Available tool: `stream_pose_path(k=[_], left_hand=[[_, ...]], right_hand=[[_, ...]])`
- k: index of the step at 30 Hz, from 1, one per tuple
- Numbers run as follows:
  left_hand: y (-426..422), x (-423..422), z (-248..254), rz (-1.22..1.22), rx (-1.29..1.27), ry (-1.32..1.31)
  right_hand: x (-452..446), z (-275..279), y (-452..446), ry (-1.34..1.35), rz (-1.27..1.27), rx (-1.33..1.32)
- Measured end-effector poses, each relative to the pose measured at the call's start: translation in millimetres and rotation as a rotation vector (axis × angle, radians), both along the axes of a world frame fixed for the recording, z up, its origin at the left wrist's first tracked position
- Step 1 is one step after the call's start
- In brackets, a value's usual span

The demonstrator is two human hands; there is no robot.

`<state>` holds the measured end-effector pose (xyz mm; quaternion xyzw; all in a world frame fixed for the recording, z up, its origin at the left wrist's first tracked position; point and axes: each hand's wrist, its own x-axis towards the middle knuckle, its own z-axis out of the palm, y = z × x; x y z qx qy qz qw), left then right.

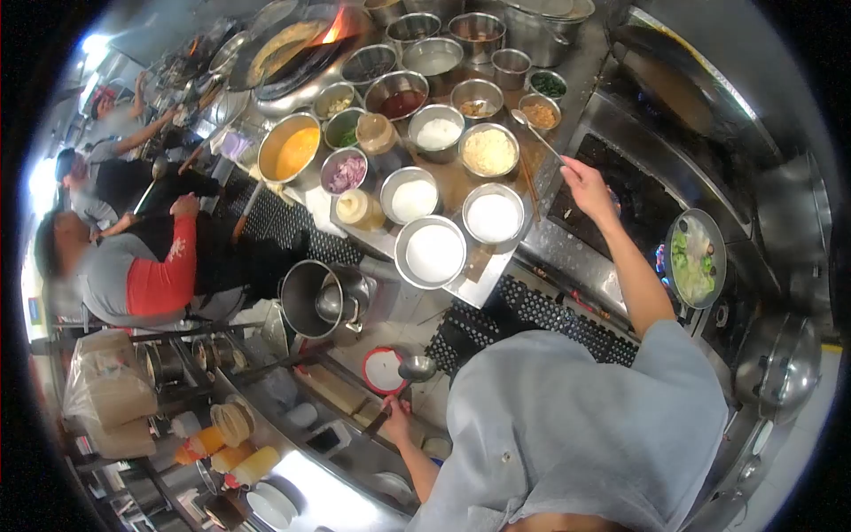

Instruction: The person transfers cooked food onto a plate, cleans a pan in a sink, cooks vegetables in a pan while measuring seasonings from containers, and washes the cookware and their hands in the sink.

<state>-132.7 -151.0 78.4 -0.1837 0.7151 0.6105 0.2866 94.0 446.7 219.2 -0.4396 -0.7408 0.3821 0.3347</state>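
Your R hand [585, 186], thumb & fingers closed narrow, grips the end of a long-handled spoon [542, 139]. Spoon's head is at the L rim of a small steel bowl w/ brown bits [539, 113]; can't tell if it touches. Chopsticks [530, 184] lie on the tabletop [476, 288] just below, near the burner side.

Your L hand [397, 421] is down low, wrapped round the handle of a steel ladle [417, 368]. Ladle's cup hangs right beside a red-rimmed tub w/ white contents [384, 370]; contact unclear. Tall steel pot [310, 299] stands nearby, another ladle's cup in it.

Tabletop bowls, all steel: three w/ white contents nearest you, one w/ pale yellow shreds [489, 152], one w/ purple onion pcs [344, 170], one w/ dk red liquid [402, 99], a big one w/ orange-yellow liquid [290, 149].

Far R: frying pan [696, 259] w/ leafy greens [691, 270], blue flame at its edge. Upper L: wok [288, 55], orange flame beside it. Co-workers stand L, one w/ red sleeve [168, 270].
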Motion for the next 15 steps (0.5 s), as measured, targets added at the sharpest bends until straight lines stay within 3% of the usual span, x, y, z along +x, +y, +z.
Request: stream_pose_path(k=[2,3,8,10,15], left_hand=[[-3.1,1.1,14.7,-0.052,-0.056,0.098],[-6.8,-2.1,20.0,-0.046,-0.066,0.093],[-6.7,-22.8,53.6,-0.128,-0.078,0.227],[-11.3,-35.7,71.9,-0.271,-0.134,0.323],[3.5,-51.3,147.0,-0.315,-0.273,0.405]], right_hand=[[14.0,30.2,-20.0,-0.023,0.098,-0.091],[15.2,49.1,-35.4,0.085,0.032,-0.321],[19.9,100.8,-78.0,0.318,0.165,-0.448],[15.3,102.5,-88.0,0.355,0.194,-0.396],[7.9,78.2,-94.9,0.348,0.169,-0.266]])
